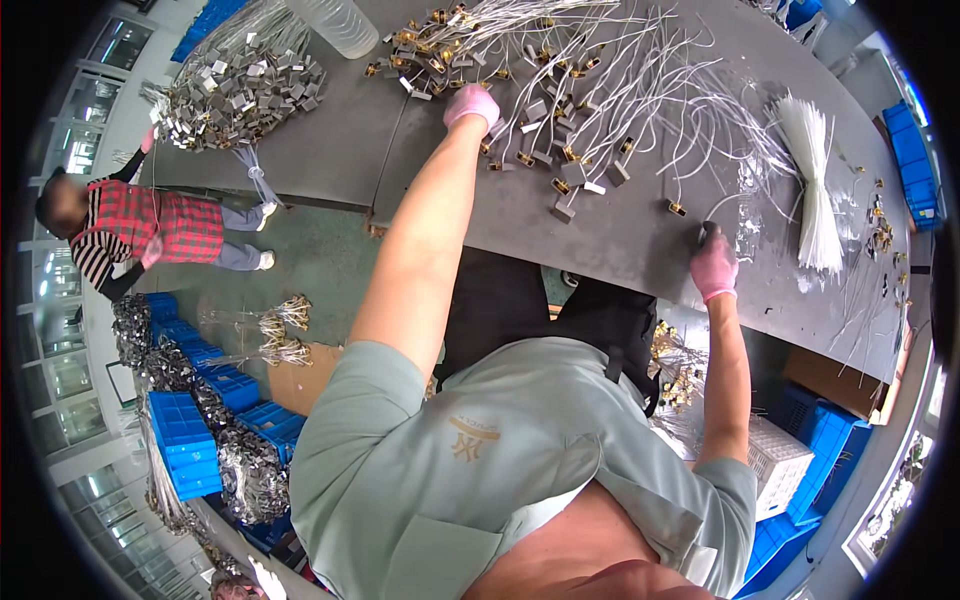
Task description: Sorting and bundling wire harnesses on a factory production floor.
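Note:
My left hand (472, 105), in a pink glove, reaches to the near side of a spread pile of white wire leads (560, 130) that end in grey blocks and brass-coloured fittings. Its fingers are turned away and hidden. Close to the table's front edge, my right hand (714, 262), gloved in pink with dark fingertips, is closed. A pale wire lead (718, 203) curves out from its fingertips; whatever sits inside the fingers is hard to make out. One lead's brass end (676, 207) lies just left of that hand.
A bundle of straight white wires (812, 185) lies at the right of the grey table (610, 240). A heap of grey blocks on wires (240, 95) and a clear plastic bottle (340, 25) are far left. Another person (150, 220) stands left, near blue crates (185, 440).

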